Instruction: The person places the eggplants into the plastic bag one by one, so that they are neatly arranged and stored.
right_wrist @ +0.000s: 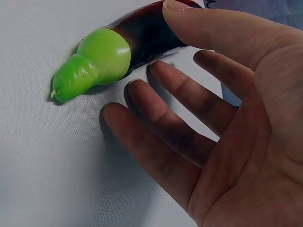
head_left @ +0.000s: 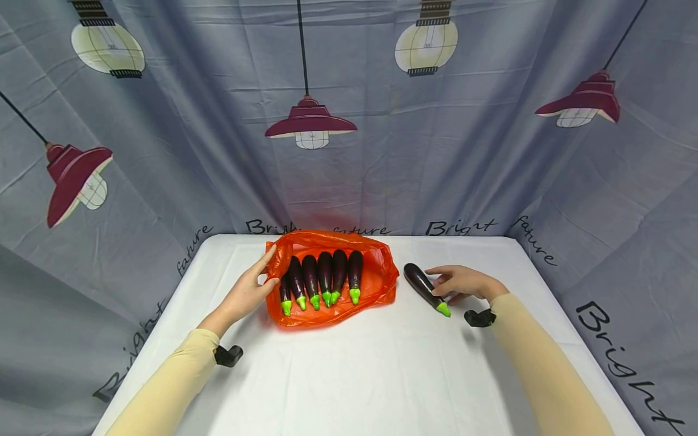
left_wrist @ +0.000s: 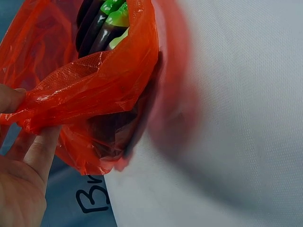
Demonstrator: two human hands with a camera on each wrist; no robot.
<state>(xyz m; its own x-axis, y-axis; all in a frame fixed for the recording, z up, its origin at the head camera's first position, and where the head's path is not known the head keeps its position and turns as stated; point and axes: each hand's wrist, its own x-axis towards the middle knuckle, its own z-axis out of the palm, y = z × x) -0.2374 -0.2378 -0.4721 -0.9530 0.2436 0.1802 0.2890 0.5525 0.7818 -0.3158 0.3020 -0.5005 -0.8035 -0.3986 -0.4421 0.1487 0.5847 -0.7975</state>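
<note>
An orange-red plastic bag (head_left: 376,272) lies with its mouth facing up on the table. Several dark purple eggplants (head_left: 325,272) rest inside it in a row, green stems toward the person. My left hand (head_left: 245,297) pinches the bag's left edge between thumb and fingers; in the left wrist view the thin plastic (left_wrist: 90,94) bunches in that grip. To the right of the bag, one more eggplant (head_left: 418,280) lies slanted on the table. My right hand (head_left: 466,283) is over it with fingers spread. The right wrist view shows the thumb across the eggplant's dark body and the other fingers loosely bent beside it.
A white cloth covers the table (head_left: 371,381). Behind and at both sides hangs a grey curtain (head_left: 463,169) printed with lamps and lettering. A small black wrist device (head_left: 480,318) is strapped under each sleeve.
</note>
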